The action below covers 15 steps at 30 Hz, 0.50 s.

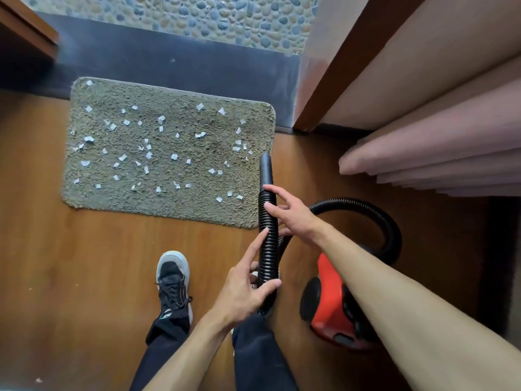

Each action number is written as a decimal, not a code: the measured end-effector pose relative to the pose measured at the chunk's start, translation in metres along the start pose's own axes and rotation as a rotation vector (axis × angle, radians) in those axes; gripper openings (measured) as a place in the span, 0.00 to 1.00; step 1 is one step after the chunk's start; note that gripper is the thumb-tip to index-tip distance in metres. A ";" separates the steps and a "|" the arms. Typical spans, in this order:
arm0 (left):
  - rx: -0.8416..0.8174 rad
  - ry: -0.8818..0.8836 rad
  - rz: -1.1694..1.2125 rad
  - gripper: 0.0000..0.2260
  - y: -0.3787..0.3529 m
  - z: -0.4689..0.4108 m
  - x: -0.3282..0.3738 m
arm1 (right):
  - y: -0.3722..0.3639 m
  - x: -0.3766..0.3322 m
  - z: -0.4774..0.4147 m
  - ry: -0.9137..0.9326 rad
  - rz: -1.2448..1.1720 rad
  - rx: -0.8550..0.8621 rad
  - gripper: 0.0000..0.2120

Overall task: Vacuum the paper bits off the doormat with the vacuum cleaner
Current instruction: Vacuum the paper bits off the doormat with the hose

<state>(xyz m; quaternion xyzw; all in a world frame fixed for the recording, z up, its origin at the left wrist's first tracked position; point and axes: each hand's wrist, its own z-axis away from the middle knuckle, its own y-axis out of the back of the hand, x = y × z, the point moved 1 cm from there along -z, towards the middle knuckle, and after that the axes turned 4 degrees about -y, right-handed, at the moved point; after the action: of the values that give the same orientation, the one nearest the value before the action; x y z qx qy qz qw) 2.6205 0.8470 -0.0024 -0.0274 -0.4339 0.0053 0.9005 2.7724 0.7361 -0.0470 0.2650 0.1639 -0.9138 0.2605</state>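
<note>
head view.
item 1: grey-green shaggy rectangular doormat (169, 204) with rounded corners, flat on a brown wooden floor (84, 263), far edge against a dark grey threshold strip (169, 60); pebble-set paving (197, 12) lies beyond the strip.
item 2: small white torn paper bits (174, 157), many, scattered over most of the doormat's pile.
item 3: red canister vacuum cleaner (329, 303) with black wheel, on the floor to the right of the doormat, partly hidden by the right forearm.
item 4: black ribbed flexible hose (267, 249), looping from the canister and rising between the 2 hands; its smooth black nozzle tube (266, 170) points at the doormat's right edge, tip apart from the nearest bits.
item 5: left hand (245, 292), holding the lower hose, thumb curled across its front, index finger straight along it.
item 6: right hand (290, 215), fingers spread and loose, 2 fingertips touching the upper hose just below the nozzle; no closed grip.
item 7: black and grey laced sneaker (172, 280), on the floor near the doormat's near edge.
item 8: pale pink pleated curtain (437, 153), right side, beside a brown wooden door frame (352, 60).
</note>
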 end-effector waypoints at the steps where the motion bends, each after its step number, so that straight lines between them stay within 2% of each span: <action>1: 0.005 0.003 0.003 0.42 0.001 -0.001 -0.002 | -0.001 0.001 -0.003 -0.007 0.012 -0.008 0.20; 9: 0.058 0.073 0.089 0.40 0.010 -0.008 -0.021 | -0.024 0.006 -0.029 -0.032 0.061 -0.032 0.23; 13: 0.035 0.090 0.074 0.40 0.013 -0.016 -0.027 | -0.027 0.029 -0.027 -0.033 -0.121 0.122 0.24; 15: 0.020 0.076 0.021 0.40 0.011 -0.021 -0.028 | -0.027 0.056 -0.021 -0.091 -0.202 0.290 0.23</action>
<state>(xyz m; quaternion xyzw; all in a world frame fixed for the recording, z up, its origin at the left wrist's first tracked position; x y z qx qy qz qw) 2.6194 0.8564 -0.0378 -0.0231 -0.3991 0.0179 0.9165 2.7253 0.7450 -0.0917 0.2405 0.0444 -0.9604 0.1338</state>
